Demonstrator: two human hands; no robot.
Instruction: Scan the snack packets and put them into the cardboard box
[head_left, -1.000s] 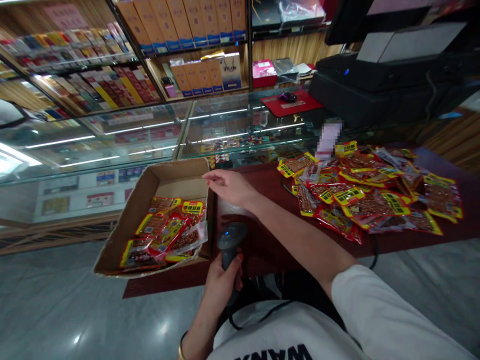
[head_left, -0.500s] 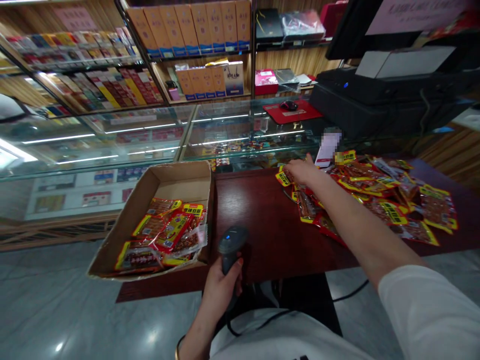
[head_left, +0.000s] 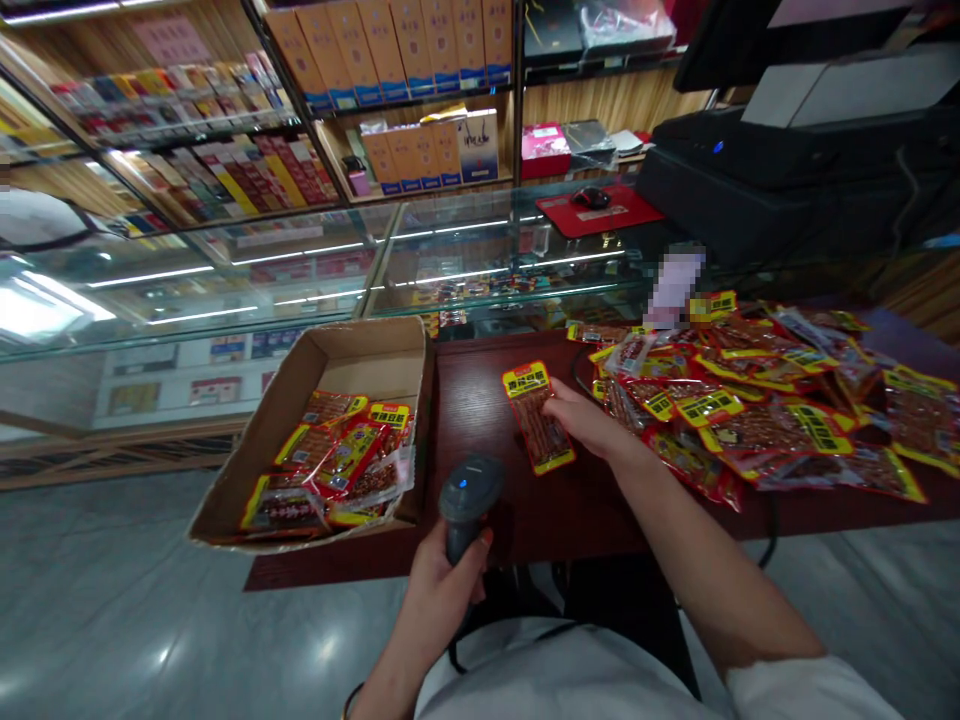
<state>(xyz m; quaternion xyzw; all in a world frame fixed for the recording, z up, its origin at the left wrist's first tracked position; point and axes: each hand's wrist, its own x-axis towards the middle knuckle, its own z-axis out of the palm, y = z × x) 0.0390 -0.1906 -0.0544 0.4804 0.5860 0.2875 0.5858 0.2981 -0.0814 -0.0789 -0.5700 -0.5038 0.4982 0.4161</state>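
Observation:
My left hand [head_left: 442,585] is wrapped round the handle of a dark grey barcode scanner [head_left: 471,488], held over the front edge of the dark red tabletop [head_left: 472,390]. In my right hand [head_left: 581,420] is a snack packet [head_left: 538,418], red and yellow with brown strips showing through its clear front. The packet is to the right of the scanner and beyond it, gripped by its right edge. A heap of similar packets [head_left: 772,410] lies right of this hand. To the left, an open cardboard box [head_left: 367,352] contains several more packets [head_left: 337,455].
Behind the tabletop runs a glass display counter [head_left: 315,260], with a mouse [head_left: 591,198] on a red mat [head_left: 630,212]. Dark till equipment [head_left: 750,190] stands at the back right. Shelves at the rear carry tall boxes [head_left: 390,50]. Someone's white sleeve [head_left: 37,220] shows at far left.
My right hand has come from the heap toward the middle of the table, bringing a snack packet with it. The left hand keeps hold of the scanner. The view has shifted slightly.

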